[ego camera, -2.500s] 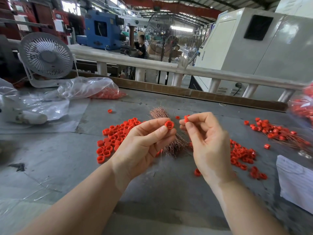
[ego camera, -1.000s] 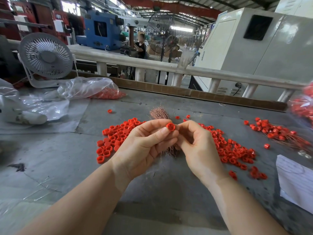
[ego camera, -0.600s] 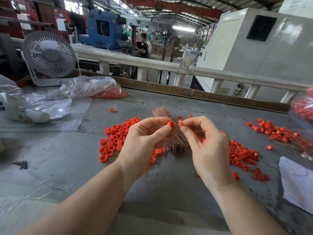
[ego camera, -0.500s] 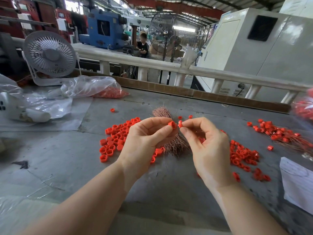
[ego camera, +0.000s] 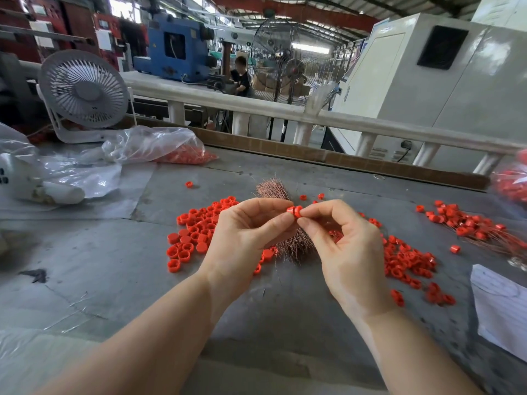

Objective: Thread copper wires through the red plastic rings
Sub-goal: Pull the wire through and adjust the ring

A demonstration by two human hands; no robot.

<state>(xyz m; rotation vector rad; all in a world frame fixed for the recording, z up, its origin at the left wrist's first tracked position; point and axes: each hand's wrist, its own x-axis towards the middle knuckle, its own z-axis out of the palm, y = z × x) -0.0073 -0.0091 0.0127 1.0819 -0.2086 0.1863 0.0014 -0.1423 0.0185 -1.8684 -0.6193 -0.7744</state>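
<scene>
White desk fan (ego camera: 82,89) far left, plastic bags (ego camera: 154,143) nr it, paper (ego camera: 502,309) right.

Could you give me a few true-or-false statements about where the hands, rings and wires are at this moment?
1. Both hands pinch red rings together above the table. True.
2. The copper wire bundle lies behind the hands on the grey table. True.
3. The left hand rests flat on the table. False: it is raised, its grip on a ring.
4. The right hand holds pliers. False: only a ring.
5. The white desk fan stands at the right. False: far left.
</scene>
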